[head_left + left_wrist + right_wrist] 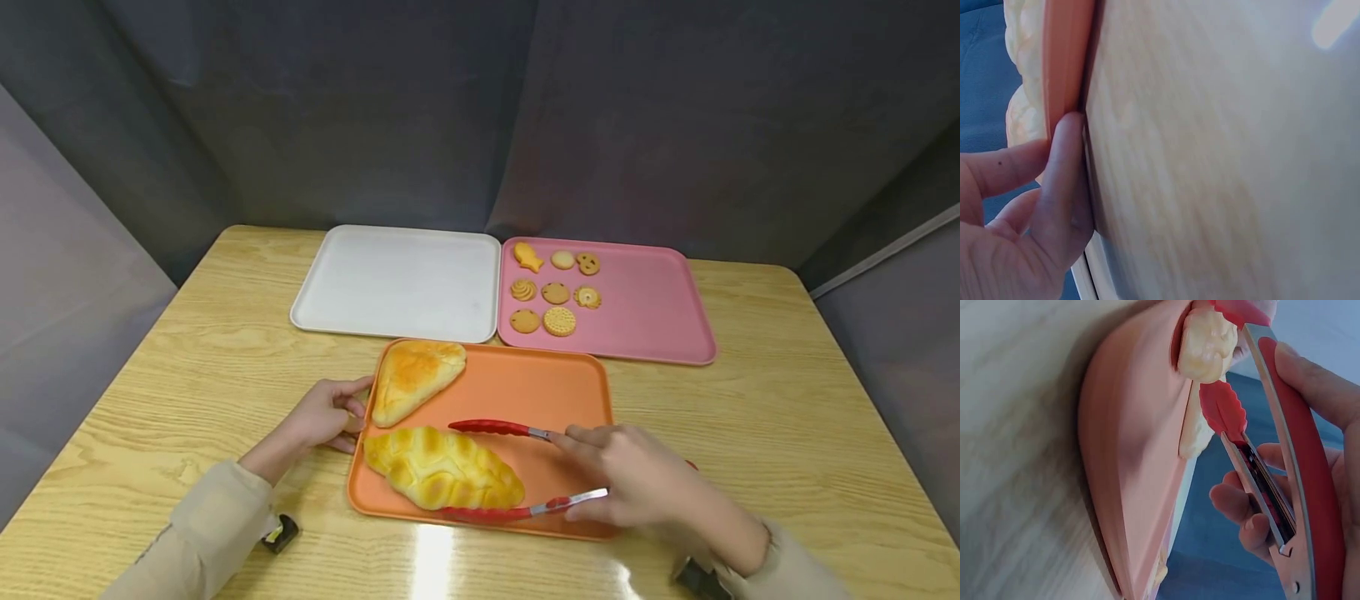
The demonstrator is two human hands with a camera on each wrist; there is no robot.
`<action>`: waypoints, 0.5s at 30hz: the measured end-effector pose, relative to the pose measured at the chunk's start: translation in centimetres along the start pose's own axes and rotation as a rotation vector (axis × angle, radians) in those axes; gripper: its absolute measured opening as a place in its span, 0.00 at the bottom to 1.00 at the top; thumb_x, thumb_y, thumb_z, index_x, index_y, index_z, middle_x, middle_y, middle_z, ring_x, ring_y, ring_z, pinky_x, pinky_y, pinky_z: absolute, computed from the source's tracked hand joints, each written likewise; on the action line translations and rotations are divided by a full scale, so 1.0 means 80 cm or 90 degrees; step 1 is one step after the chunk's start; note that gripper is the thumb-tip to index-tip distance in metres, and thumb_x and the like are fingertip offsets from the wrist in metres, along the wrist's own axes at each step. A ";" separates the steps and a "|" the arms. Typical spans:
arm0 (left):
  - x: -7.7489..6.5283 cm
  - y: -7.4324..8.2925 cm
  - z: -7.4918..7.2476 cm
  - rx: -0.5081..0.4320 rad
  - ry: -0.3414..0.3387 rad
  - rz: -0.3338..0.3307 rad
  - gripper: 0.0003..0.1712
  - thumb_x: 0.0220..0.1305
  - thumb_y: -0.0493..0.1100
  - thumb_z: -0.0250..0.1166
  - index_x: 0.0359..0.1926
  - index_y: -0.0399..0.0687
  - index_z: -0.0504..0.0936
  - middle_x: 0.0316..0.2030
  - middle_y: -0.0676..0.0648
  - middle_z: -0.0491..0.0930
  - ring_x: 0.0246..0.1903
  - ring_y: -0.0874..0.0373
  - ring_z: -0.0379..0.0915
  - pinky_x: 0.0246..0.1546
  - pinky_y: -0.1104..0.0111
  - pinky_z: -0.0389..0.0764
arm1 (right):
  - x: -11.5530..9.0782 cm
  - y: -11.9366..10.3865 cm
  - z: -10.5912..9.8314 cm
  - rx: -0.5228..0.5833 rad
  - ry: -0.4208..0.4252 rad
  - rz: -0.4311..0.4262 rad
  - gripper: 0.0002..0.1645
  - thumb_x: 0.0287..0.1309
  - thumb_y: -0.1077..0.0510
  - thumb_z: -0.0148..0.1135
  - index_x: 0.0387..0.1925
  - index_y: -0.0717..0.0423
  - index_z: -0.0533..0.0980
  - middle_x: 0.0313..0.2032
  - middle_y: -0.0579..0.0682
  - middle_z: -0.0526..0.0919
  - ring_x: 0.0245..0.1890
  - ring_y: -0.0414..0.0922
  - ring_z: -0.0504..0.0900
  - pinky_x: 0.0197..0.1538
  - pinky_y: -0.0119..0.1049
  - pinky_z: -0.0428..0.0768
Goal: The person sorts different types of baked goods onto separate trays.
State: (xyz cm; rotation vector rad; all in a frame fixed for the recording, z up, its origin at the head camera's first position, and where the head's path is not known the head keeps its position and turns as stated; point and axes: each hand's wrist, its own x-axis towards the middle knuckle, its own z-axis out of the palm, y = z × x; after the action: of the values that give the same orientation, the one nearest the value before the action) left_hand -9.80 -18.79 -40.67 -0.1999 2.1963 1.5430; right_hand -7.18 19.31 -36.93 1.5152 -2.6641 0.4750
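Note:
My left hand [327, 417] pinches the left rim of an orange tray [540, 379]; the left wrist view shows thumb and forefinger at that rim. A braided loaf [438, 467] lies along the tray's front left, and a triangular bread [412, 375] sits at the back left corner. My right hand [637, 471] grips red-handled metal tongs [1294, 456] with their arms spread. One red tip [487, 427] hovers behind the loaf's right half. The other tip [483, 515] is at the loaf's front edge; whether it touches, I cannot tell.
Behind the orange tray, a white tray [397, 283] stands on the left and a pink tray [645, 304] on the right. Several small biscuits [556, 292] lie in rows on the pink one. A wooden table [757, 400] carries everything, and dark curtains [360, 117] hang behind.

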 end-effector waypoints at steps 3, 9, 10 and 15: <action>0.000 0.000 0.000 0.000 0.001 0.000 0.40 0.51 0.22 0.57 0.66 0.39 0.58 0.28 0.42 0.70 0.15 0.57 0.70 0.18 0.61 0.82 | -0.001 0.004 -0.003 -0.007 0.014 0.000 0.42 0.38 0.40 0.70 0.51 0.65 0.74 0.41 0.57 0.81 0.34 0.46 0.82 0.34 0.41 0.82; 0.000 0.000 0.000 -0.003 0.001 -0.005 0.39 0.51 0.22 0.57 0.66 0.39 0.59 0.29 0.41 0.70 0.15 0.57 0.70 0.18 0.61 0.81 | -0.001 0.006 -0.001 -0.021 0.027 -0.010 0.42 0.38 0.39 0.70 0.50 0.65 0.75 0.40 0.57 0.81 0.33 0.46 0.82 0.32 0.40 0.82; 0.000 0.000 0.000 -0.002 0.002 -0.007 0.39 0.51 0.22 0.57 0.66 0.39 0.59 0.29 0.40 0.70 0.15 0.57 0.70 0.18 0.61 0.81 | 0.000 0.006 0.001 -0.021 0.023 -0.009 0.42 0.39 0.39 0.69 0.50 0.65 0.75 0.40 0.57 0.81 0.33 0.46 0.82 0.33 0.40 0.82; 0.001 0.001 0.000 0.000 0.003 -0.008 0.39 0.51 0.22 0.57 0.66 0.39 0.59 0.30 0.39 0.70 0.15 0.57 0.70 0.18 0.61 0.81 | 0.006 0.003 0.010 -0.024 -0.009 0.011 0.43 0.43 0.36 0.66 0.53 0.63 0.74 0.41 0.57 0.81 0.35 0.47 0.81 0.34 0.42 0.82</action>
State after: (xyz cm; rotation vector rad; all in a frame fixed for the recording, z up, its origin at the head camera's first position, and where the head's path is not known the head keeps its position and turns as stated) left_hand -9.85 -18.73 -40.65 -0.2164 2.1942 1.5373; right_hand -7.51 18.83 -37.63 1.4929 -2.6832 0.4139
